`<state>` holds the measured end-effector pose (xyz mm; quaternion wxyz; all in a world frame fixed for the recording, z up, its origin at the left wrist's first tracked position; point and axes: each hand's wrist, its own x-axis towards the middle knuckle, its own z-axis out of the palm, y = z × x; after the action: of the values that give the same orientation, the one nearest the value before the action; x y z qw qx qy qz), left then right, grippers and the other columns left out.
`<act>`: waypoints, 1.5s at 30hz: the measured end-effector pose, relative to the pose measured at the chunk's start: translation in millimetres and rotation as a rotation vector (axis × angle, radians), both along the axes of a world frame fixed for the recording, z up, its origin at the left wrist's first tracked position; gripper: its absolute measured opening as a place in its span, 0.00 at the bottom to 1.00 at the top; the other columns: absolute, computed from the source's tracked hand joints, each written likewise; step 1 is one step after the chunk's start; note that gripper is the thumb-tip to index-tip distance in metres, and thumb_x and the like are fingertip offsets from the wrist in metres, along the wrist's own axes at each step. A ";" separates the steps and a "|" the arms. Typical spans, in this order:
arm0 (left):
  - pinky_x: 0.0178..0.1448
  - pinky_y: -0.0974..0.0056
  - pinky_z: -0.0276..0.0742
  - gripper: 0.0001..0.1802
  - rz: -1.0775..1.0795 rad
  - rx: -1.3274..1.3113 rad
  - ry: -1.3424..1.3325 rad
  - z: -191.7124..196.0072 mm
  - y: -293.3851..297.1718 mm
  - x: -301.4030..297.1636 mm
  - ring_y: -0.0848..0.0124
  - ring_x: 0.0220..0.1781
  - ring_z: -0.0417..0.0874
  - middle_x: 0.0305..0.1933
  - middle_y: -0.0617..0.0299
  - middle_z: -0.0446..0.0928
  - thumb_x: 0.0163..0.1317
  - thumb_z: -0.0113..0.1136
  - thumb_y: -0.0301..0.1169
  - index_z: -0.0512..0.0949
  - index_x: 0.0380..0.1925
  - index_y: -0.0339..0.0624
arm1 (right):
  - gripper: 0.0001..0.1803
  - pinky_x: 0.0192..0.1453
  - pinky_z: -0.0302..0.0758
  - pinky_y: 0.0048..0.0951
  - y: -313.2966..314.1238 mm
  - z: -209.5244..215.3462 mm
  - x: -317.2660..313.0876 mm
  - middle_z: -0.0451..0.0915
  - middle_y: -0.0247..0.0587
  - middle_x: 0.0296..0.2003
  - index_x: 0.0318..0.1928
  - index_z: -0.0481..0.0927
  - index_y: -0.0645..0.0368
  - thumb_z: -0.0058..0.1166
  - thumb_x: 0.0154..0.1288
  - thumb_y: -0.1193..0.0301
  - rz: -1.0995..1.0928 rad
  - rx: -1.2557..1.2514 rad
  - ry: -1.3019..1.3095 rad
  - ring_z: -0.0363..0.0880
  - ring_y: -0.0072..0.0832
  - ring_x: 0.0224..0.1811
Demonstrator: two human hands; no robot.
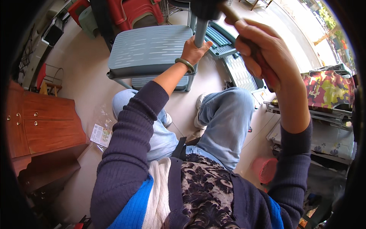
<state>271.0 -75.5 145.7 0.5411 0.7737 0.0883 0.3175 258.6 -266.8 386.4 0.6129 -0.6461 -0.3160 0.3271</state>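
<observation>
In front of me a grey-blue plastic rack [152, 47] stands on the floor, with slotted shelves one above the other. My left hand [195, 51] is closed around an upright tube [201, 32] at the rack's right corner. A green bangle [185, 65] circles that wrist. Raised at the upper right, my right hand [263, 49] grips the handle of a mallet [206, 8]. Its dark head is at the tube's top end, partly cut off by the picture's edge; whether they touch I cannot tell.
More slotted shelf panels [242, 74] and loose tubes [217, 36] lie right of the rack. Red plastic stools [135, 15] stand behind it. A brown wooden cabinet [49, 122] is at left, near a clear plastic bag [102, 131]. Folded camouflage-covered furniture [329, 89] and a pink bin [265, 170] are at right.
</observation>
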 end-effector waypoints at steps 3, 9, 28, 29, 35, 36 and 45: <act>0.33 0.64 0.75 0.18 -0.010 -0.041 0.072 -10.0 -8.3 -8.7 0.69 0.25 0.77 0.22 0.60 0.78 0.56 0.69 0.42 0.74 0.27 0.41 | 0.13 0.09 0.60 0.16 4.3 8.1 4.0 0.73 0.33 0.18 0.33 0.74 0.61 0.51 0.69 0.64 0.001 -0.109 0.160 0.69 0.16 0.09; 0.33 0.63 0.75 0.18 0.026 0.011 0.016 -8.8 -5.4 -6.3 0.69 0.25 0.75 0.21 0.59 0.76 0.56 0.69 0.41 0.74 0.26 0.40 | 0.20 0.08 0.57 0.13 -1.3 16.6 -14.2 0.66 0.29 0.19 0.57 0.70 0.66 0.41 0.75 0.63 -0.034 0.144 -0.040 0.59 0.12 0.06; 0.36 0.61 0.76 0.16 0.045 -0.002 0.024 -16.7 -11.5 -12.3 0.64 0.27 0.78 0.23 0.57 0.78 0.55 0.69 0.40 0.75 0.28 0.40 | 0.13 0.08 0.59 0.18 3.6 6.7 -5.2 0.71 0.34 0.19 0.36 0.75 0.63 0.49 0.69 0.64 -0.032 -0.089 0.202 0.65 0.17 0.08; 0.36 0.61 0.76 0.16 0.051 -0.009 0.018 -17.5 -9.6 -12.9 0.64 0.27 0.78 0.24 0.57 0.78 0.55 0.69 0.40 0.75 0.28 0.40 | 0.13 0.09 0.58 0.18 3.8 11.3 -9.3 0.71 0.34 0.20 0.41 0.75 0.64 0.47 0.70 0.65 -0.023 -0.031 0.084 0.64 0.16 0.08; 0.36 0.60 0.76 0.16 0.027 -0.027 0.020 -10.3 -13.1 -11.9 0.63 0.28 0.79 0.25 0.56 0.78 0.55 0.69 0.40 0.75 0.28 0.40 | 0.13 0.07 0.57 0.16 -0.7 -4.0 -12.2 0.70 0.30 0.18 0.38 0.74 0.60 0.48 0.70 0.62 -0.052 -0.157 0.063 0.65 0.15 0.08; 0.36 0.60 0.76 0.17 0.035 -0.032 0.033 -11.0 -12.9 -12.1 0.63 0.28 0.79 0.25 0.56 0.78 0.55 0.69 0.41 0.75 0.29 0.40 | 0.14 0.07 0.57 0.16 4.7 -12.7 -6.6 0.71 0.29 0.18 0.35 0.73 0.59 0.48 0.70 0.61 0.030 -0.188 0.057 0.65 0.15 0.08; 0.32 0.62 0.73 0.17 0.072 -0.007 -0.060 -16.7 -15.0 -9.9 0.67 0.22 0.72 0.21 0.59 0.74 0.58 0.68 0.39 0.72 0.24 0.39 | 0.17 0.10 0.57 0.17 -7.0 0.4 -17.5 0.69 0.31 0.19 0.48 0.75 0.64 0.48 0.71 0.61 -0.083 -0.004 0.102 0.62 0.15 0.08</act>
<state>261.1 -90.5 128.9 0.5343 0.7585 0.1009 0.3593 241.1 -273.7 386.7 0.6400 -0.6423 -0.2565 0.3347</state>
